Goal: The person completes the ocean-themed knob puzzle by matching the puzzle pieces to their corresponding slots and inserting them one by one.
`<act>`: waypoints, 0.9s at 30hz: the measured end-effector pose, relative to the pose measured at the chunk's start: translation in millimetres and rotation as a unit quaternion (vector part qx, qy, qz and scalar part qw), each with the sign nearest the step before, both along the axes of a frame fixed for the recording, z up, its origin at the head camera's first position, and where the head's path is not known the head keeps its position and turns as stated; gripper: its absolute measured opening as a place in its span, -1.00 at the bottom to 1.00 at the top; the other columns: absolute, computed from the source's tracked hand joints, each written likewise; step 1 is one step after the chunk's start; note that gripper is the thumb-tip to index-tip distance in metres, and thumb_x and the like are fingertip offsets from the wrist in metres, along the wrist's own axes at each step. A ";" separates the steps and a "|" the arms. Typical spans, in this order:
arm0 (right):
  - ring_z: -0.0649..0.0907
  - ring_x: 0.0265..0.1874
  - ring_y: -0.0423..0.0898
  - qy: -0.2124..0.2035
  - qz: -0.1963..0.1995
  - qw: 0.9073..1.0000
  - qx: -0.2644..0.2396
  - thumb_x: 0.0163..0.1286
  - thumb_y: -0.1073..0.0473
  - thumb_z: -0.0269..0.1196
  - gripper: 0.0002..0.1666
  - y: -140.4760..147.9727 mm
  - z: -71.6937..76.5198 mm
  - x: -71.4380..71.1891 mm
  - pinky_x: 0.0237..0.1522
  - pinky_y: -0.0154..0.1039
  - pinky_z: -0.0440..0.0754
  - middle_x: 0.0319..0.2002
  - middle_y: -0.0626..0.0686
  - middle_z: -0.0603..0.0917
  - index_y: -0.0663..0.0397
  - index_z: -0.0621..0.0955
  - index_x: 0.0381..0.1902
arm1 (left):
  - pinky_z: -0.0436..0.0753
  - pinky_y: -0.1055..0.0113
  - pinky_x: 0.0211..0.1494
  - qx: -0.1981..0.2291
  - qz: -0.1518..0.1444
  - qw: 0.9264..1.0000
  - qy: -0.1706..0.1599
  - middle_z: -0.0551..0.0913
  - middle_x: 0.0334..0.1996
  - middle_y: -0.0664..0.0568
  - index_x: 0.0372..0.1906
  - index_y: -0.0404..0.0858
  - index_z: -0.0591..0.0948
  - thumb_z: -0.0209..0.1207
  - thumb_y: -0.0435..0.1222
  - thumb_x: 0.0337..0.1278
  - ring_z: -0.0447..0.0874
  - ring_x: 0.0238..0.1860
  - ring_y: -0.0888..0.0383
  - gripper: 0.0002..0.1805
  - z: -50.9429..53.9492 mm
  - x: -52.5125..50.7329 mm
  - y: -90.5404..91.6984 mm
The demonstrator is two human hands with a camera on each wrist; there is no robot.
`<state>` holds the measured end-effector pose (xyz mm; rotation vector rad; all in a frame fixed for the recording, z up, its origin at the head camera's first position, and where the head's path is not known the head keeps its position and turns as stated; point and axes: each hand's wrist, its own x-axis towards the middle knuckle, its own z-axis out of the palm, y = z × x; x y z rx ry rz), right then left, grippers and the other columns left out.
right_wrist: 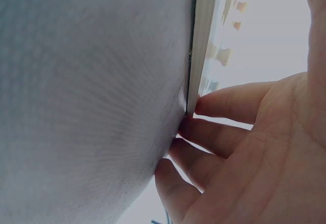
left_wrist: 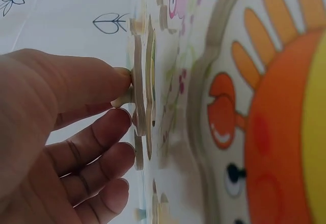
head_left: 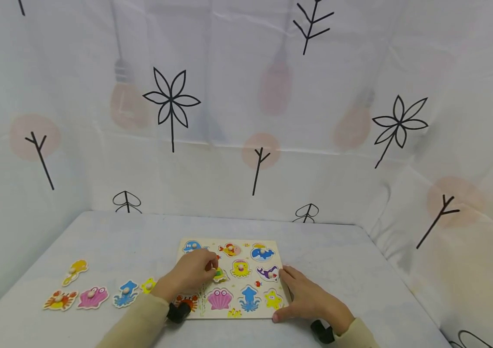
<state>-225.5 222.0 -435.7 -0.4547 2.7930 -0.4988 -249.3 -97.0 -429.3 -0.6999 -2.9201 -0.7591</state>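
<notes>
A wooden sea-animal puzzle board (head_left: 255, 316) lies flat on the table. Over its middle left, my left hand (head_left: 191, 271) pinches the knob of a puzzle piece (left_wrist: 138, 89), seen edge-on in the left wrist view, close against the board. Green and yellow show under the fingertips in the head view at a turtle-like shape (head_left: 220, 275); how far the piece sits in its recess cannot be made out. My right hand (head_left: 311, 297) rests at the board's right edge, its extended fingers (right_wrist: 224, 104) touching the side and its thumb by the near right corner.
Left of the board lie loose knobbed pieces: a yellow seahorse (head_left: 75, 272), a crab (head_left: 60, 300), a pink shell (head_left: 92, 297), a blue squid (head_left: 126, 294) and a yellow starfish (head_left: 147, 285), partly behind my left arm. Patterned white cloth (head_left: 229, 179) hangs behind the table.
</notes>
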 end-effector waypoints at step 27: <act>0.17 0.40 0.17 -0.005 -0.011 1.000 0.000 -0.40 -0.55 0.42 0.46 -1.7 1.0 0.3 0.24 0.24 0.22 0.45 0.13 0.13 0.01 0.23 0.44 | 0.38 0.31 -0.31 -0.031 0.005 0.999 -0.023 0.42 -0.53 0.19 -0.41 -0.04 0.57 0.25 -0.27 0.07 0.38 -0.41 0.21 -0.92 -2.2 -3.5 11.2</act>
